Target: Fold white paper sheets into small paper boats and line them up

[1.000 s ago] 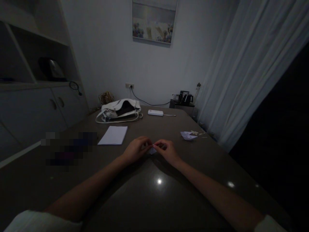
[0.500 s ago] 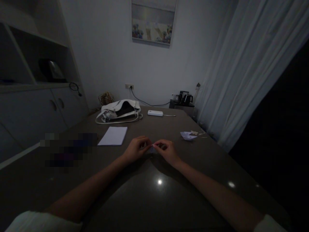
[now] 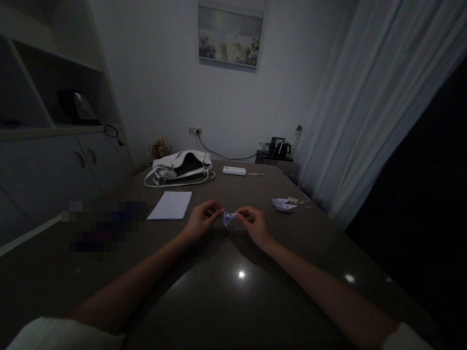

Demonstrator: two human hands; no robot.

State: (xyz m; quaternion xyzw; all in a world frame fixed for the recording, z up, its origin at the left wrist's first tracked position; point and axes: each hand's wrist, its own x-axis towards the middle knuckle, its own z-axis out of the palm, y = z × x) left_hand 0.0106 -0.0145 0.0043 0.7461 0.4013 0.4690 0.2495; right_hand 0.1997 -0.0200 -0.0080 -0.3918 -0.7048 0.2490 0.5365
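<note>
A small piece of folded paper point(image 3: 228, 219), pale lilac-white, is stretched between my two hands above the dark table. My left hand point(image 3: 203, 217) pinches its left end between thumb and fingertips. At the opposite end, my right hand point(image 3: 254, 225) grips it the same way. The paper's middle shows creased, angled faces with a point hanging downward. Further right on the table lies a folded paper boat point(image 3: 283, 205), apart from both hands. A stack of white paper point(image 3: 170, 205) rests left of my left hand.
Behind my hands are a white handbag point(image 3: 181, 167) and a white power bank point(image 3: 234, 171) with a short cable. Small pale scraps point(image 3: 298, 200) lie near the right edge of the dark table point(image 3: 233, 301). A black kettle point(image 3: 281, 148) stands on a far cabinet.
My hands have drawn apart, and the folded paper between them has spread open, showing its creased faces. Earlier the fingertips nearly met and hid most of it.
</note>
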